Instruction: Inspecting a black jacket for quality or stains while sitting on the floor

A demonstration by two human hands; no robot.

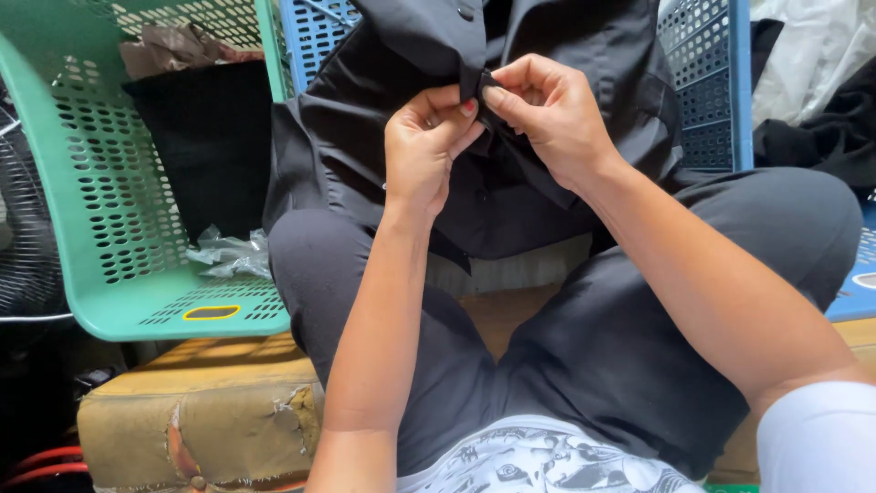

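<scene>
Baskets crowd around as our left hand (422, 151) and right hand (547, 114) pinch the black shirt (383, 119) placket, fingertips clamped tight; we'd best keep that edge taut and aligned.

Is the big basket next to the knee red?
No, the basket beside the knee is green plastic with holes, lying tipped on its side.

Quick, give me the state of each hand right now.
Left hand: closed, pinching the front edge of the black shirt.
Right hand: closed, pinching the same shirt edge.
</scene>
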